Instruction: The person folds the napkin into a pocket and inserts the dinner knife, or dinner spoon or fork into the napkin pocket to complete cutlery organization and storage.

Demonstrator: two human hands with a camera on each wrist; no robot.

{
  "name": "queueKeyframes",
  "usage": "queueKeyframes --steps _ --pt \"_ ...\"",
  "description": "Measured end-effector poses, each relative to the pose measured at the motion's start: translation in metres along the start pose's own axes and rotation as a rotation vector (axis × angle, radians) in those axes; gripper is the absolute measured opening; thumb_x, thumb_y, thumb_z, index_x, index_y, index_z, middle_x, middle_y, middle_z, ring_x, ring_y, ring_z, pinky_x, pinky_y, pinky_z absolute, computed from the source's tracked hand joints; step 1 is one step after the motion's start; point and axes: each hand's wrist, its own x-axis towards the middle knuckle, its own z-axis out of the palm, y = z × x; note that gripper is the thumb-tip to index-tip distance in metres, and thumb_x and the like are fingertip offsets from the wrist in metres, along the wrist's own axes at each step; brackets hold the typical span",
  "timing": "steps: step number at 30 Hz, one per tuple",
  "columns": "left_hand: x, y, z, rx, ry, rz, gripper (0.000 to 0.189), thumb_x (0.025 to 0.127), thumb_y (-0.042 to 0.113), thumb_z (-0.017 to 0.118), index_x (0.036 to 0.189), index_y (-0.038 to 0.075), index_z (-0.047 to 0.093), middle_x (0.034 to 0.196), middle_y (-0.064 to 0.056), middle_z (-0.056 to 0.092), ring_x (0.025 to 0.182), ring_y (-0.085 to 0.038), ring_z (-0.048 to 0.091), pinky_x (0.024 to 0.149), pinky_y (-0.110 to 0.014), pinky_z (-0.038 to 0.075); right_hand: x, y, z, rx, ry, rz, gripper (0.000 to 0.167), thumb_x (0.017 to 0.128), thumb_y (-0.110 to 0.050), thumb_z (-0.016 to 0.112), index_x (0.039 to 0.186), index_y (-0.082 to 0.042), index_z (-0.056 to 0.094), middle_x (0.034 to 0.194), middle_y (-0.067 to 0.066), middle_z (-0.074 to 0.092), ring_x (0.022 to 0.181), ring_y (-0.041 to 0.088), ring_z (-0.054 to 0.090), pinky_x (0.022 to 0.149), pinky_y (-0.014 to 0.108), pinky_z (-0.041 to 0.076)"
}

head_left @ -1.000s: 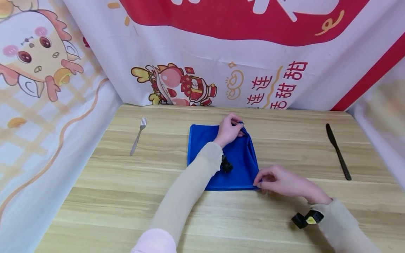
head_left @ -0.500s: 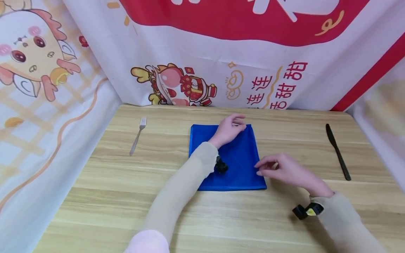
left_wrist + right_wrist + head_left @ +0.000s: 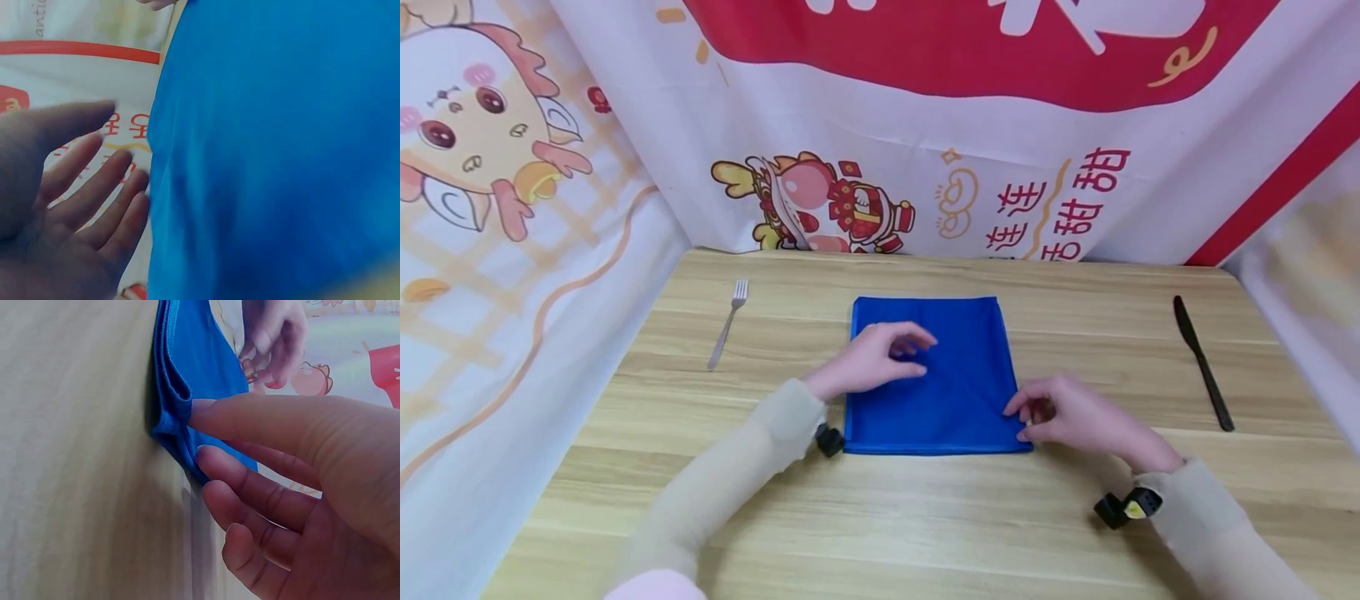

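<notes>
A blue cloth [image 3: 962, 375], folded into a flat square of several layers, lies on the wooden table. Above its left half hovers my left hand [image 3: 880, 358], fingers loosely bent and thumb apart, with nothing held. The left wrist view shows that hand [image 3: 87, 194] with its fingers spread beside the cloth [image 3: 269, 125]. My right hand [image 3: 1071, 417] is at the cloth's near right corner. In the right wrist view, the thumb tip of the right hand [image 3: 300, 462] is right at the stacked folded edges [image 3: 172, 381], and its other fingers are relaxed along the side.
A fork [image 3: 727, 325] lies to the left on the table [image 3: 925, 525], tines pointing away. Far to the right is a black knife [image 3: 1202, 362]. A printed white and red curtain [image 3: 880, 117] hangs at the table's back edge, with more printed fabric on the left.
My left hand has let go of the cloth's far right corner and drawn back left and nearer. The cloth's bunched right side now lies flat. My right hand has shifted only slightly.
</notes>
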Motion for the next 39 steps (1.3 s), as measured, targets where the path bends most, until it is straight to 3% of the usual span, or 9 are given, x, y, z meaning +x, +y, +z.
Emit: queueKeyframes --steps 8,14,20,31,39 --pt "-0.071 -0.005 -0.014 0.134 -0.073 -0.025 0.029 0.088 0.021 0.084 0.114 0.018 0.072 0.113 0.009 0.067 0.103 -0.015 0.059 0.091 -0.035 0.051 -0.012 -0.004 0.000 0.021 -0.004 -0.001 0.018 0.087 -0.011 0.082 0.103 -0.014 0.077 0.083 -0.006 0.064 0.076 0.016 0.060 0.066 0.028 0.053" --pt "-0.096 -0.004 -0.008 0.171 -0.153 -0.043 0.033 0.080 0.028 0.090 0.108 0.021 0.074 0.107 0.010 0.066 0.100 -0.013 0.058 0.088 -0.034 0.051 -0.016 -0.007 0.003 0.021 -0.025 -0.014 0.016 0.086 -0.016 0.084 0.101 -0.018 0.077 0.082 -0.009 0.065 0.074 0.013 0.060 0.064 0.027 0.053" --pt "-0.097 -0.007 -0.001 0.228 -0.174 -0.046 0.022 0.085 0.024 0.086 0.104 0.023 0.076 0.107 0.014 0.061 0.104 -0.010 0.056 0.093 -0.033 0.049 -0.017 -0.006 0.007 0.002 -0.023 0.003 0.014 0.086 -0.015 0.084 0.097 -0.020 0.077 0.082 -0.009 0.063 0.075 0.013 0.059 0.066 0.027 0.052" --pt "-0.091 -0.013 -0.005 0.226 -0.148 -0.022 0.016 0.088 0.020 0.083 0.103 0.022 0.078 0.106 0.012 0.062 0.106 -0.011 0.057 0.094 -0.034 0.049 -0.015 0.002 0.008 0.032 -0.033 0.025 0.010 0.088 -0.015 0.082 0.096 -0.019 0.076 0.081 -0.007 0.063 0.074 0.014 0.058 0.065 0.026 0.051" --pt "-0.087 -0.018 -0.011 0.127 -0.159 -0.021 0.033 0.086 0.033 0.085 0.115 0.021 0.077 0.112 0.011 0.064 0.106 -0.012 0.057 0.091 -0.036 0.050 -0.018 0.003 0.005 0.084 -0.026 0.006 0.016 0.088 -0.022 0.083 0.100 -0.014 0.076 0.083 -0.005 0.065 0.074 0.016 0.060 0.065 0.026 0.052"
